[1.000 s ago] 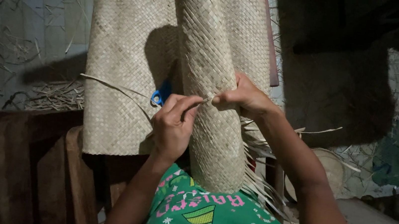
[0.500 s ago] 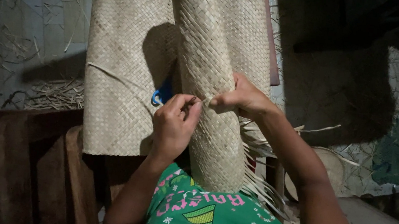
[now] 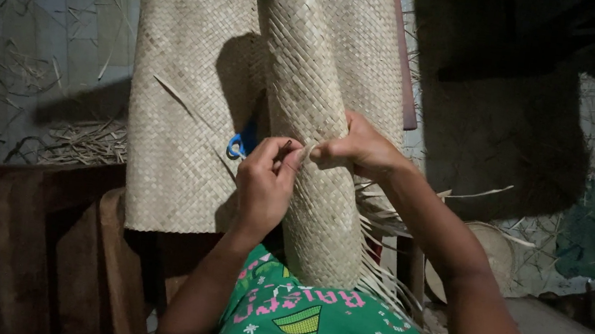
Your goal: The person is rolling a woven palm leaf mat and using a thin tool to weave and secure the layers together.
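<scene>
So, from my feed: a flat pale woven straw mat [image 3: 187,87] lies left, blue scissor handles [image 3: 239,144] peeking out. The left hand [image 3: 263,185] pinches a thin straw strip [image 3: 298,149] against the rolled woven mat [image 3: 312,101]; the right hand [image 3: 355,150] pinches that roll's edge.

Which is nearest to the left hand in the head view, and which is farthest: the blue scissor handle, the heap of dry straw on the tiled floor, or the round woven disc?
Ranked from the left hand:
1. Blue scissor handle, just beside the fingers, on the flat mat.
2. Heap of dry straw, far to the left, on the tiled floor.
3. Round woven disc, right, past the other forearm.
</scene>
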